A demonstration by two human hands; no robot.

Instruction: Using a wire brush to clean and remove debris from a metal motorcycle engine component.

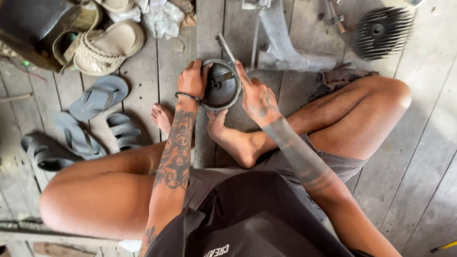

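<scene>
Seated, cross-legged work on a plank floor point(419, 157), viewed from above. A round, dark metal bowl-shaped part point(220, 85) with a bright rim is being held just above the bare feet, slightly above the centre of the frame. The left hand point(192, 78) is being kept on the left edge of the part, its fingers point(205, 68) curled over the rim and grasping it; the right hand point(257, 97) is being pressed against the right edge, its index finger extended along the rim, the remaining fingers partly hidden, so that a full grasp cannot be confirmed. A flat metal tool point(227, 46) is projecting from the top of the part. A finned engine cylinder point(383, 31) is lying at the upper right, a grey metal bracket point(285, 47) at upper centre, and sandals point(95, 97) at the left. Judged risk: the part is being steadied at its rim only, so a slip of the tool or of the part could strike the fingers or drop the part onto the feet.
</scene>
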